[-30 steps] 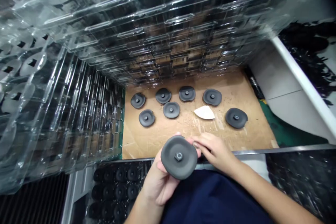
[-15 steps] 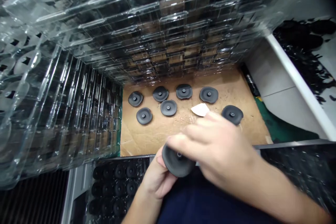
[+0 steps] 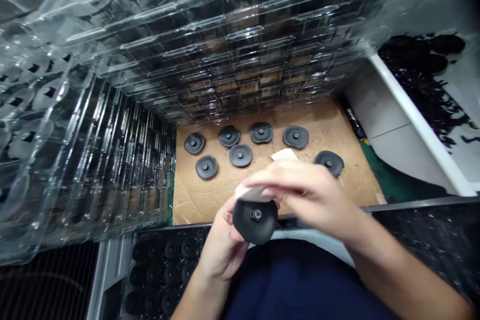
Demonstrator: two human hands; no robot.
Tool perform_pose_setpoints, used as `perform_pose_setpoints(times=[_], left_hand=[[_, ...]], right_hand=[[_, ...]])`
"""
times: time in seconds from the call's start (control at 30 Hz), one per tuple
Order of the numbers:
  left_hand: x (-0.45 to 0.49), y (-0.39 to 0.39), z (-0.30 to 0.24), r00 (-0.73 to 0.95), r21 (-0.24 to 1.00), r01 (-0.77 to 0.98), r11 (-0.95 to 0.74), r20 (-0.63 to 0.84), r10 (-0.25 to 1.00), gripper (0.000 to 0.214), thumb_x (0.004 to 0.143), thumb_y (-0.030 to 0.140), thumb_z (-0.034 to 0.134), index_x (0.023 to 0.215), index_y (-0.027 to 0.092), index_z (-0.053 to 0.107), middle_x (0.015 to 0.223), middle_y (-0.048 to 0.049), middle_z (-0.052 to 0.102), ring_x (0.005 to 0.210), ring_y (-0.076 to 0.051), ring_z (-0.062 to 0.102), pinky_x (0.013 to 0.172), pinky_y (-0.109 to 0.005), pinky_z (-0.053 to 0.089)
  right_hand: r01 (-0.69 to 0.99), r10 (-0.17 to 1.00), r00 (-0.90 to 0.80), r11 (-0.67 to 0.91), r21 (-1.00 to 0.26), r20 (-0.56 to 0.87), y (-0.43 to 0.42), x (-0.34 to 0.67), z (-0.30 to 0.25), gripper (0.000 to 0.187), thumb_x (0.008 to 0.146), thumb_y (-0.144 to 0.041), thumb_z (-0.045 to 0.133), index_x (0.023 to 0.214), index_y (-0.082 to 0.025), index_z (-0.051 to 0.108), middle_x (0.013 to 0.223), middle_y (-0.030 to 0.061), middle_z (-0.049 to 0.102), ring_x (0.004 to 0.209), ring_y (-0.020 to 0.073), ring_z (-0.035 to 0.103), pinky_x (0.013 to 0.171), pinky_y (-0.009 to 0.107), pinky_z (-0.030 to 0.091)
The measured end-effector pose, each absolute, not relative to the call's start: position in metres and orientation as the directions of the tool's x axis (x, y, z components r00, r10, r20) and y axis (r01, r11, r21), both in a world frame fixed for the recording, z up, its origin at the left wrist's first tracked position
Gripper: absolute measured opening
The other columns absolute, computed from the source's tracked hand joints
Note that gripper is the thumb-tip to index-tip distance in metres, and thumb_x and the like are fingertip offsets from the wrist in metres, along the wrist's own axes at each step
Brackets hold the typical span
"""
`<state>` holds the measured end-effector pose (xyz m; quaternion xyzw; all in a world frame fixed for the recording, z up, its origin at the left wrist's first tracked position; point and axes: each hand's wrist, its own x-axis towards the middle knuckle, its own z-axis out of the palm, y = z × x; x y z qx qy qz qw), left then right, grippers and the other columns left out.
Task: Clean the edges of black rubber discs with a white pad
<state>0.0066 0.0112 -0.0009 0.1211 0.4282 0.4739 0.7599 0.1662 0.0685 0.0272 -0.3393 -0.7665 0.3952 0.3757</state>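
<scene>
My left hand (image 3: 225, 237) is closed around the edge of a round black disc (image 3: 255, 227) with a small raised hub at its centre. My right hand (image 3: 303, 187) is bent over the disc's far edge. Under its fingers lies a pale flat piece (image 3: 257, 194) against the disc; its material is unclear. On the cardboard beyond, several similar black discs (image 3: 240, 155) lie hub up. A white scrap (image 3: 285, 154), partly hidden by my right hand, rests among them.
Stacked clear plastic trays (image 3: 232, 60) rise behind the cardboard (image 3: 187, 200), with another stack (image 3: 123, 160) at left. A white-edged bin wall (image 3: 416, 115) stands at right, black parts (image 3: 423, 65) beyond it. A tray of black discs (image 3: 170, 270) sits lower left. A dark marker-like object (image 3: 351, 117) lies near the wall.
My right hand has shifted from across the disc's face to its far edge, and the pale piece now shows under its fingers. The left hand keeps its hold on the disc.
</scene>
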Motion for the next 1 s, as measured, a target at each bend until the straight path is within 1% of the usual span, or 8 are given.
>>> perform_pose_setpoints(times=[0.13, 0.33, 0.47, 0.57, 0.7, 0.8, 0.93, 1.0], left_hand=[[-0.001, 0.007, -0.001, 0.236, 0.516, -0.68, 0.521, -0.518, 0.822, 0.059, 0.05, 0.037, 0.082, 0.106, 0.025, 0.066, 0.105, -0.005, 0.07, 0.085, -0.02, 0.068, 0.082, -0.03, 0.052], [0.0, 0.004, -0.003, 0.285, 0.468, -0.698, 0.542, -0.512, 0.81, 0.06, 0.05, 0.043, 0.08, 0.106, 0.026, 0.067, 0.112, -0.0036, 0.069, 0.106, -0.024, 0.062, 0.085, -0.026, 0.051], [0.0, 0.005, -0.002, 0.305, 0.461, -0.698, 0.548, -0.5, 0.81, 0.059, 0.052, 0.041, 0.079, 0.108, 0.026, 0.066, 0.114, -0.0035, 0.068, 0.108, -0.025, 0.061, 0.085, -0.027, 0.052], [0.003, 0.004, -0.001, 0.288, 0.468, -0.7, 0.54, -0.507, 0.813, 0.061, 0.052, 0.042, 0.078, 0.109, 0.026, 0.065, 0.115, -0.0043, 0.067, 0.101, -0.023, 0.064, 0.086, -0.028, 0.051], [0.013, 0.002, 0.0, 0.201, 0.528, -0.684, 0.503, -0.527, 0.826, 0.069, 0.052, 0.041, 0.08, 0.116, 0.026, 0.06, 0.112, -0.0048, 0.068, 0.093, -0.02, 0.066, 0.087, -0.028, 0.051], [0.018, 0.0, 0.003, 0.146, 0.589, -0.654, 0.475, -0.517, 0.843, 0.064, 0.059, 0.036, 0.079, 0.119, 0.027, 0.058, 0.109, -0.0045, 0.069, 0.099, -0.021, 0.064, 0.093, -0.031, 0.047], [0.019, -0.002, 0.005, 0.082, 0.637, -0.645, 0.422, -0.492, 0.867, 0.07, 0.051, 0.036, 0.083, 0.117, 0.028, 0.059, 0.111, -0.0033, 0.067, 0.102, -0.024, 0.062, 0.096, -0.034, 0.045], [0.019, -0.002, 0.006, 0.066, 0.65, -0.62, 0.44, -0.516, 0.854, 0.071, 0.047, 0.042, 0.083, 0.113, 0.025, 0.062, 0.11, -0.0053, 0.068, 0.107, -0.026, 0.06, 0.096, -0.033, 0.045]], right_hand=[[0.397, 0.961, -0.275, 0.088, -0.914, -0.027, 0.062, 0.186, -0.014, 0.023, 0.089, -0.029, 0.051, 0.103, -0.023, 0.068, 0.106, 0.0031, 0.069, 0.097, 0.0187, 0.061, 0.08, 0.029, 0.048], [0.507, 0.925, -0.357, 0.073, -0.859, -0.132, 0.014, 0.178, -0.066, 0.022, 0.087, -0.028, 0.052, 0.095, -0.022, 0.072, 0.078, 0.0042, 0.07, 0.071, 0.0185, 0.064, 0.066, 0.03, 0.049], [0.521, 0.94, -0.321, 0.073, -0.85, -0.117, 0.011, 0.18, -0.066, 0.024, 0.088, -0.027, 0.049, 0.096, -0.021, 0.071, 0.077, 0.0045, 0.07, 0.066, 0.0171, 0.062, 0.062, 0.029, 0.049], [0.514, 0.974, -0.211, 0.04, -0.857, -0.081, 0.021, 0.186, -0.039, 0.027, 0.089, -0.027, 0.047, 0.105, -0.017, 0.066, 0.092, 0.0071, 0.07, 0.08, 0.0188, 0.065, 0.068, 0.029, 0.051], [0.445, 0.973, -0.072, 0.226, -0.866, 0.217, 0.023, 0.176, 0.019, 0.025, 0.09, -0.019, 0.048, 0.112, -0.016, 0.06, 0.11, 0.0069, 0.066, 0.098, 0.0175, 0.061, 0.082, 0.028, 0.049], [0.36, 0.858, -0.281, 0.51, -0.781, 0.43, 0.019, 0.161, 0.047, 0.025, 0.089, -0.012, 0.046, 0.109, -0.01, 0.06, 0.093, 0.0084, 0.069, 0.082, 0.0173, 0.062, 0.076, 0.03, 0.049], [0.346, 0.814, -0.536, 0.455, -0.82, 0.226, 0.026, 0.151, 0.055, 0.022, 0.087, -0.01, 0.045, 0.097, -0.013, 0.065, 0.077, 0.0034, 0.065, 0.067, 0.0146, 0.058, 0.063, 0.027, 0.047], [0.37, 0.822, -0.468, 0.515, -0.773, 0.324, 0.032, 0.148, 0.052, 0.023, 0.088, -0.011, 0.044, 0.097, -0.01, 0.065, 0.076, 0.0055, 0.065, 0.068, 0.0161, 0.058, 0.064, 0.029, 0.047]])
